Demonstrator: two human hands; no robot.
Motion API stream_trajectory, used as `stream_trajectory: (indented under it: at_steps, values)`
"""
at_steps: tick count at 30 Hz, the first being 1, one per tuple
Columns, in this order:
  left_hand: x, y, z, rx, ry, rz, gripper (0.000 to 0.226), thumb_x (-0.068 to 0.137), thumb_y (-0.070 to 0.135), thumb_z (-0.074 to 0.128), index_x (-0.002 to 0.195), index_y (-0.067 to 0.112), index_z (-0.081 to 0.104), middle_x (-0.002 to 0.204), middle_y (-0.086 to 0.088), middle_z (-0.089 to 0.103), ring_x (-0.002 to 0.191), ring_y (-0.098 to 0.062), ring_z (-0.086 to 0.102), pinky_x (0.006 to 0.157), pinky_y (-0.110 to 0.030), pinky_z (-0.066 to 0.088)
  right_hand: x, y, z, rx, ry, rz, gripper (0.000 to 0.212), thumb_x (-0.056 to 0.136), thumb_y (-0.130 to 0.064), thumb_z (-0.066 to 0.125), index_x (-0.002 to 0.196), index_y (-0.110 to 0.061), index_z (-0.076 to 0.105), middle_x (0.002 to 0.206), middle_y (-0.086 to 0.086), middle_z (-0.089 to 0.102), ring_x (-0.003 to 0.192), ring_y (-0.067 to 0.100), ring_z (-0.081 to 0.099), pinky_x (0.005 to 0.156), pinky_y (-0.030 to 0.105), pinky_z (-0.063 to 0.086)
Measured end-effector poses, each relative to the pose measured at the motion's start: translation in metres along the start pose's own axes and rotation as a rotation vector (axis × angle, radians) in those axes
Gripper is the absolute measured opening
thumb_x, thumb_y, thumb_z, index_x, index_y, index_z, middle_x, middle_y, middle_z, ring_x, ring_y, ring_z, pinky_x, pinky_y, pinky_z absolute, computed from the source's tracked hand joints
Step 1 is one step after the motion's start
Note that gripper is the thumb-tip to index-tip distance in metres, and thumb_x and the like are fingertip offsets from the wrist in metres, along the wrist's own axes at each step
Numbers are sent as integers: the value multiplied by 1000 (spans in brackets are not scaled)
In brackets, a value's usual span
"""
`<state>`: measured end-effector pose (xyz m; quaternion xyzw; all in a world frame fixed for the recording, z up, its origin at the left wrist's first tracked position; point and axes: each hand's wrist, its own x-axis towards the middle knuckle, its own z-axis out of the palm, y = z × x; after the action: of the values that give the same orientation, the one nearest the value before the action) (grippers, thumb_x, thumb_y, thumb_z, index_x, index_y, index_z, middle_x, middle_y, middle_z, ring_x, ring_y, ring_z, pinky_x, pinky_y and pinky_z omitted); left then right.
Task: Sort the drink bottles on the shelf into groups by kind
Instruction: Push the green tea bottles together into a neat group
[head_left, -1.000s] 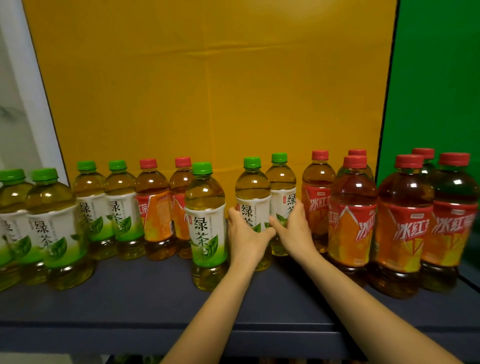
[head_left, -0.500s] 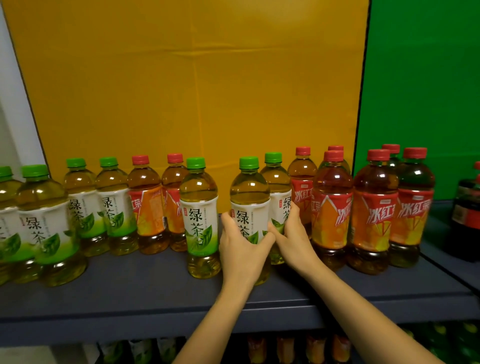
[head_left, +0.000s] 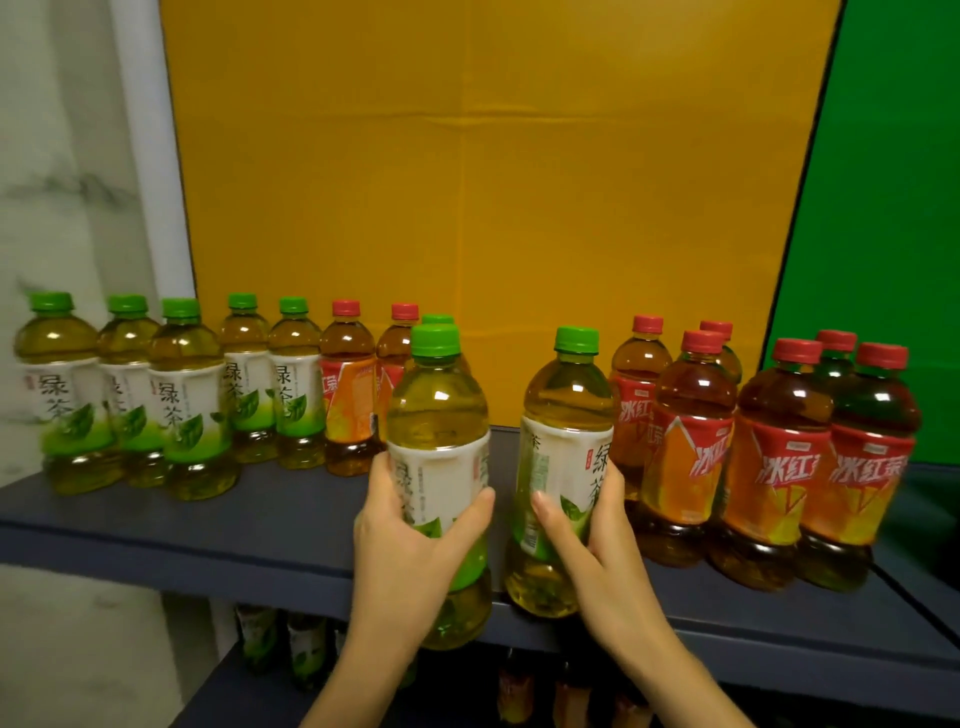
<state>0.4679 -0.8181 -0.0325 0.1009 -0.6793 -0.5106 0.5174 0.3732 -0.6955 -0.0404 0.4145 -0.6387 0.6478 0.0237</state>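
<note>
My left hand (head_left: 410, 540) grips a green-capped green tea bottle (head_left: 439, 431), lifted off the dark shelf (head_left: 260, 525) toward me. My right hand (head_left: 597, 540) grips a second green tea bottle (head_left: 566, 431), held just in front of the shelf's front edge. Several green tea bottles (head_left: 182, 395) stand grouped at the shelf's left. Two red-capped iced red tea bottles (head_left: 348, 389) stand right of them, and another green cap (head_left: 438, 318) shows behind the left bottle. Several red tea bottles (head_left: 779, 457) cluster at the right.
A yellow backdrop (head_left: 493, 208) and a green backdrop (head_left: 883, 234) rise behind the shelf. A white post (head_left: 150, 156) stands at the left. A lower shelf holds more bottles (head_left: 306, 644), partly hidden. Bare shelf surface shows between the two clusters.
Both hands have closed round the two green tea bottles and pulled them off the shelf toward me. The view has swung to the left.
</note>
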Motion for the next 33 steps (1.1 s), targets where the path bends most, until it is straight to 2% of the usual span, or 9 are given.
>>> stream_trajectory:
  at_steps: [6, 11, 14, 17, 19, 24, 27, 31, 33]
  values:
    - [12, -2, -60, 100, 145, 2, 44, 67, 15, 78, 94, 36, 51, 95, 12, 63, 85, 11, 59, 72, -17, 47, -6, -17, 46, 69, -90, 8, 55, 77, -47, 54, 126, -41, 30, 118, -27, 50, 110, -15, 48, 88, 6, 41]
    - [33, -7, -101, 133, 191, -3, 46, 57, 33, 79, 92, 35, 50, 93, 14, 62, 81, 15, 58, 72, -20, 46, 2, -22, 96, 68, -152, -5, 68, 82, -48, 56, 139, -33, 21, 129, -21, 47, 116, -10, 46, 100, 21, 43]
    - [54, -14, -125, 168, 167, -4, 52, 58, 34, 85, 95, 37, 49, 95, 17, 61, 84, 17, 56, 75, -20, 44, 17, -22, 126, 61, -149, -22, 70, 84, -47, 58, 140, -33, 20, 135, -19, 44, 122, -7, 43, 106, 30, 40]
    - [78, -26, -145, 213, 122, -7, 70, 55, 48, 82, 114, 28, 50, 107, 13, 62, 99, 2, 57, 85, -26, 46, 35, -20, 158, 31, -87, -36, 83, 77, -57, 55, 144, -31, 14, 144, -15, 36, 132, -2, 35, 111, 36, 35]
    - [93, -35, -156, 259, 82, -12, 74, 60, 40, 81, 122, 21, 46, 115, 8, 60, 105, -9, 56, 90, -30, 45, 46, -16, 178, 15, -53, -32, 82, 80, -54, 57, 144, -26, 15, 144, -13, 37, 132, -1, 34, 111, 36, 35]
    - [121, -58, -170, 299, -40, -2, 74, 63, 40, 79, 124, 20, 42, 122, 5, 58, 112, -13, 54, 96, -32, 45, 67, -5, 211, -59, 3, 1, 78, 83, -46, 59, 143, -19, 17, 143, -6, 38, 131, 6, 38, 109, 38, 37]
    - [133, -69, -169, 272, -98, -1, 67, 67, 35, 78, 120, 22, 40, 118, 8, 58, 110, -10, 54, 91, -26, 44, 74, 3, 221, -93, 32, 13, 73, 86, -35, 60, 143, -16, 19, 140, -3, 41, 127, 4, 41, 106, 31, 40]
    - [140, -83, -166, 225, -135, -7, 60, 70, 30, 77, 115, 23, 39, 111, 12, 54, 105, -6, 53, 73, -6, 39, 78, 13, 228, -122, 64, 19, 64, 87, -29, 60, 140, -18, 24, 136, -6, 44, 122, -6, 42, 95, 8, 39]
    - [142, -90, -165, 203, -130, -13, 60, 71, 30, 76, 116, 20, 38, 115, 8, 54, 106, -7, 53, 69, -4, 41, 80, 16, 229, -121, 82, 17, 64, 87, -29, 60, 139, -21, 25, 135, -8, 45, 122, -7, 42, 95, 8, 39]
